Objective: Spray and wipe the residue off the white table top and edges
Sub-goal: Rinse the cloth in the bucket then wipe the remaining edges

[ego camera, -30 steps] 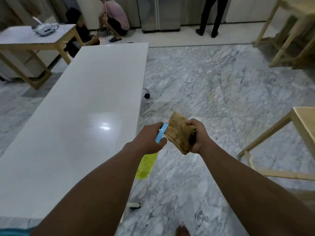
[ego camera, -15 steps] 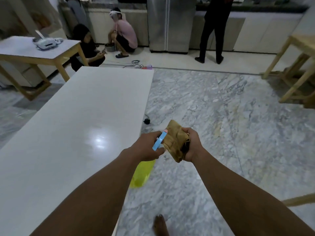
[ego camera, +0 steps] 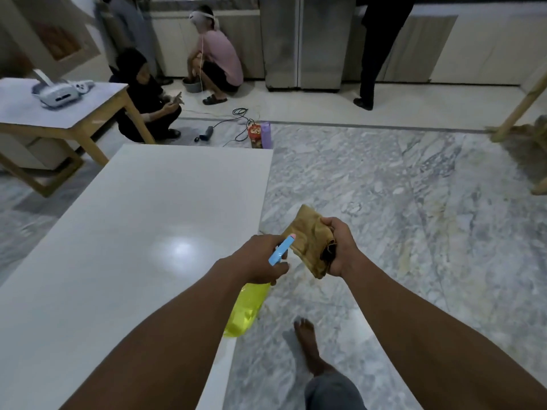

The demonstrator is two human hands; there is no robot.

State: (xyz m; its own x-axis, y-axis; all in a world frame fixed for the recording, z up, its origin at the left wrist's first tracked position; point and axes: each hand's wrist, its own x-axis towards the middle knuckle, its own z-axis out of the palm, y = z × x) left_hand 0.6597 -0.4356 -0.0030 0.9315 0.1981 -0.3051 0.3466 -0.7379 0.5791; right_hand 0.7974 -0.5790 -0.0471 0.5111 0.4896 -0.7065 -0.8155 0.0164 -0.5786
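A long white table (ego camera: 124, 232) runs along my left, its right edge beside my arms. My left hand (ego camera: 260, 258) grips a spray bottle (ego camera: 245, 312) with a yellow body and a blue nozzle, held just off the table's right edge, the nozzle pointing at the cloth. My right hand (ego camera: 340, 250) is closed on a folded brown cloth (ego camera: 310, 238), held over the marble floor right beside the nozzle. My bare right foot (ego camera: 310, 347) is on the floor below.
A small wooden table (ego camera: 88, 105) with a white headset stands at the far left. Two people crouch beyond the white table; another stands by the fridge. Cables, a can and a purple bottle (ego camera: 265, 134) lie past the table's far end. Wooden frames stand at right.
My view has tilted up and I have stepped forward along the table; more of the far room shows. Both hands keep the bottle and cloth together in the same pose.
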